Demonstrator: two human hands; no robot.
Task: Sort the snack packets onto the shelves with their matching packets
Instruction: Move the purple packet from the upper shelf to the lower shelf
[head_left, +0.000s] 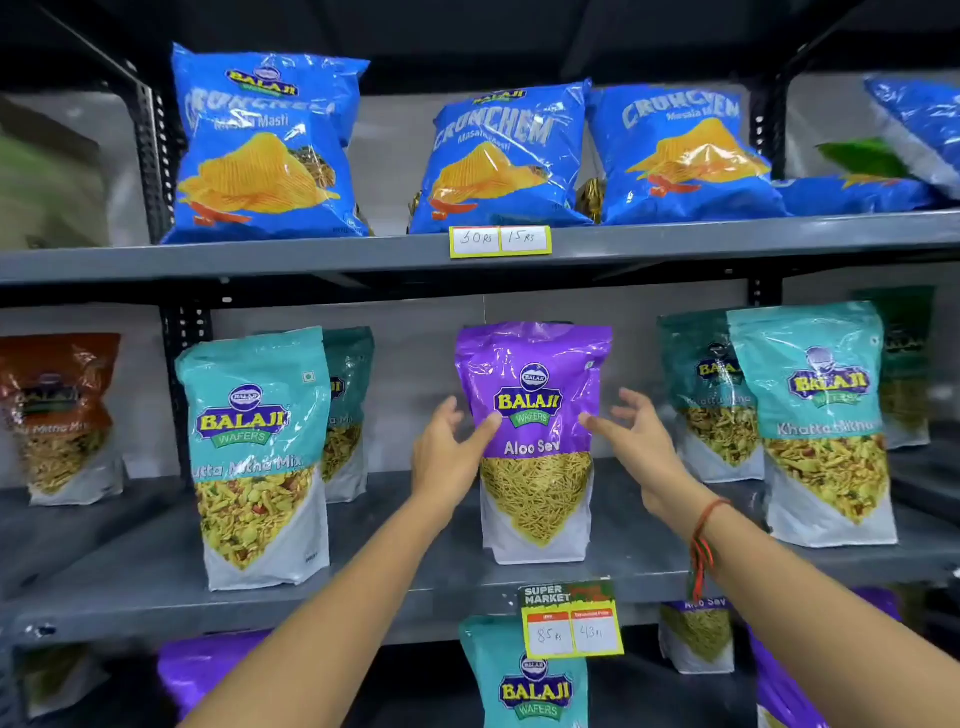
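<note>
You face a grey metal rack with dark slotted uprights and a pale wall behind it. The top shelf (311, 252) carries blue Crunchem packets (260, 150) standing in a row, with a yellow-edged price tag (500, 240) stuck to its front lip. The middle shelf (130, 571) holds teal Khatta Meetha Mix packets (257, 457) at left and right, a brown packet (57, 415) at the far left, and, standing upright between the teal groups, one purple Aloo Sev packet (535, 441). A "Super Market" price card (570, 618) hangs from that shelf's front edge. Below it, partly cut off, you see a teal packet in the middle and purple packets to either side.

Both your arms reach forward and up to the purple Aloo Sev packet. Your left hand (447, 457) is open, palm turned inward, with the thumb lying on the packet's front at its left edge, while the fingers spread loosely beside that edge. Your right hand (636, 441) is also open, fingers spread, with the thumb tip touching the packet's right edge and the other fingers apart from it. Neither hand closes around the packet; it stands on its own base on the shelf. A red thread band (704, 535) circles your right wrist.
</note>
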